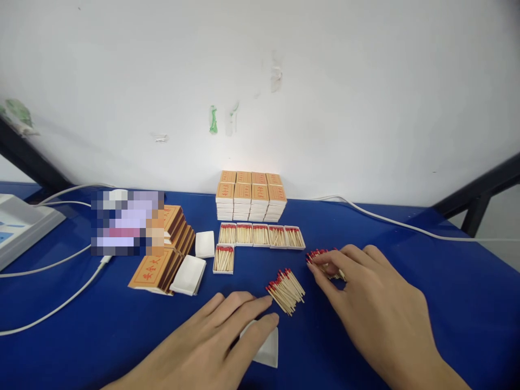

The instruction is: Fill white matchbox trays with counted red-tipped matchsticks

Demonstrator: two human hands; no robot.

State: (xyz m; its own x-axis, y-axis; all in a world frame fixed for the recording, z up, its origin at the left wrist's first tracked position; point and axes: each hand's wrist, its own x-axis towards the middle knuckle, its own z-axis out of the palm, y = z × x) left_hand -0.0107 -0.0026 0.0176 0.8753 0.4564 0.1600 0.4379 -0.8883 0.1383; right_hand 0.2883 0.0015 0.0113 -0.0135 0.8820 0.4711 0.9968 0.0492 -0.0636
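Over a white empty tray (267, 346) near the front, my left hand (227, 330) is spread, its index fingertip beside a loose pile of red-tipped matches (286, 292). My right hand (374, 298) is at a second match pile (317, 254), partly hidden under its fingers; thumb and index finger are pinched at the pile's left edge. Farther back, a row of open trays full of matches (260, 235) lies side by side, with one more filled tray (223, 259) in front of the row's left end.
Stacked matchboxes (251, 197) stand by the wall. White trays (189, 275) and flat matchbox sleeves (152, 271) lie at left, beside a blurred object (130, 219). White cables and a pale device (28, 227) are farther left; another cable (390, 223) runs right.
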